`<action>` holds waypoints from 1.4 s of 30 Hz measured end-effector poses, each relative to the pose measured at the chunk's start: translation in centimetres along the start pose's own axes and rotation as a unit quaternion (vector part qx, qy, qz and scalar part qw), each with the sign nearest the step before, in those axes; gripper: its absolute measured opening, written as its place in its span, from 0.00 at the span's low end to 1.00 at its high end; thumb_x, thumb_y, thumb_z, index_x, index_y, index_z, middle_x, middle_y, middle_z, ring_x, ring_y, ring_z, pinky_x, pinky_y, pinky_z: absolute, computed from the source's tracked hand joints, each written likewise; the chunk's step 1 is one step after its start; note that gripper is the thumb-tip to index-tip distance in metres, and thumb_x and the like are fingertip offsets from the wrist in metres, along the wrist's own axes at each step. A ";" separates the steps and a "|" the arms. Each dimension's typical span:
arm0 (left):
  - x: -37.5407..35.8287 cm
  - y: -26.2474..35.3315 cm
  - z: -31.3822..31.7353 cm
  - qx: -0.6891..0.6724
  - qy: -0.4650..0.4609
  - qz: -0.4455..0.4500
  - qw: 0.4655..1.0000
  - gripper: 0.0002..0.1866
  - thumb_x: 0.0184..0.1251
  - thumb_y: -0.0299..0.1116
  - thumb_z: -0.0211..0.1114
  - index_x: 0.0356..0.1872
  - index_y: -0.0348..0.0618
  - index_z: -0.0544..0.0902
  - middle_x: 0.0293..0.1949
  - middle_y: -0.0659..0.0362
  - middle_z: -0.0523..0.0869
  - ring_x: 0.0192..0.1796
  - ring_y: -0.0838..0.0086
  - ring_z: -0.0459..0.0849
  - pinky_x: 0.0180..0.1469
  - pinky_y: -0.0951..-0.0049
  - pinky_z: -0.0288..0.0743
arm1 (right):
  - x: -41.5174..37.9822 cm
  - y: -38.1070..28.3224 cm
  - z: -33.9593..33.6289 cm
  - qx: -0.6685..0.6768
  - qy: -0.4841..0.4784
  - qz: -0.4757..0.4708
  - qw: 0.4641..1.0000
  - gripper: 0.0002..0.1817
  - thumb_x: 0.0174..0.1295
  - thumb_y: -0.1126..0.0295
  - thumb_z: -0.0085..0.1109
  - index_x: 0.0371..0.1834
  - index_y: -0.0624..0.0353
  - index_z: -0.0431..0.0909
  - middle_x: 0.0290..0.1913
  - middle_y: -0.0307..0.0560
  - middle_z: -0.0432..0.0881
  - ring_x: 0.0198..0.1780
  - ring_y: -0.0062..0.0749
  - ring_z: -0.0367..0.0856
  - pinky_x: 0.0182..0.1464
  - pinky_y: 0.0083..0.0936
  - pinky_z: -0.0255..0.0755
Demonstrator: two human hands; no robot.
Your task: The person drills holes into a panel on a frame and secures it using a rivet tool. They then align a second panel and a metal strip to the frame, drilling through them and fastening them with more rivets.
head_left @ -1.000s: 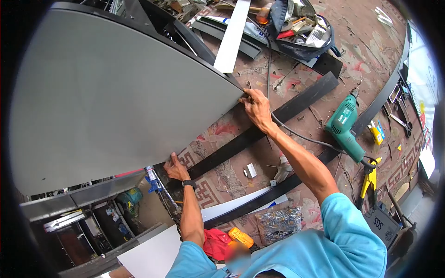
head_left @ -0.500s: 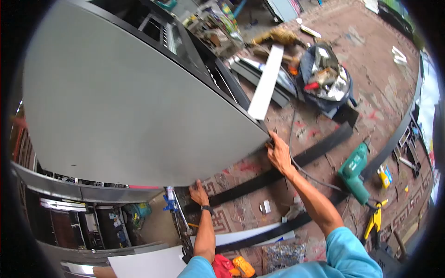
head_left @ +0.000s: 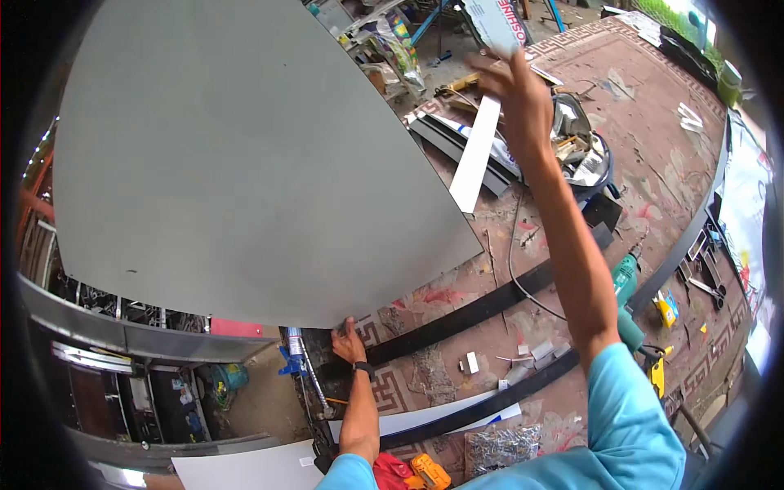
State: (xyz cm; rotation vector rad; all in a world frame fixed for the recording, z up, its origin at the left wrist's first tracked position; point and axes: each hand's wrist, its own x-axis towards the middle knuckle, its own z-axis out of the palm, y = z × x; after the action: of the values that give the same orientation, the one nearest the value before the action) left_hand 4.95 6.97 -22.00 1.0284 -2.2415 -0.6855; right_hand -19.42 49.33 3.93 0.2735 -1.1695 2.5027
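Observation:
A large flat grey panel fills the left and middle of the view. My left hand, with a dark band at the wrist, grips the panel's near edge; part of its fingers is hidden there. My right hand is raised off to the right of the panel, holding nothing, its fingers apart and slightly blurred. Below it in view lie a white strip and a dark bag of tools and scraps. Two long black strips, one of them nearer the panel, curve across the patterned floor covering.
A green power drill lies at right, partly behind my right arm, with its grey cable on the floor. Yellow-handled pliers are close by. Near me are an orange tool and a bag of small metal pieces. Metal framing stands at lower left.
My right hand has let go of the panel's right corner and risen up and away. The panel now covers the dark frame seen behind it before. My left hand stays at the near edge.

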 end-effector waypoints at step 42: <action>0.6 -0.5 -0.1 0.047 -0.012 0.039 0.998 0.38 0.45 0.64 0.69 0.40 0.32 0.82 0.37 0.46 0.86 0.39 0.52 0.85 0.40 0.59 0.76 | -0.2 6.1 5.8 -0.107 -0.162 0.009 0.981 0.41 0.67 0.39 0.34 0.75 0.52 0.39 0.74 0.49 0.48 0.75 0.41 0.44 0.73 0.36 0.40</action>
State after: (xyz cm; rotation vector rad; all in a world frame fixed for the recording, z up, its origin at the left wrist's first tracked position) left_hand 4.95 6.20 -22.06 0.9768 -2.3393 -0.5671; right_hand -21.52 41.18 3.33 0.6315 -1.5592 2.3786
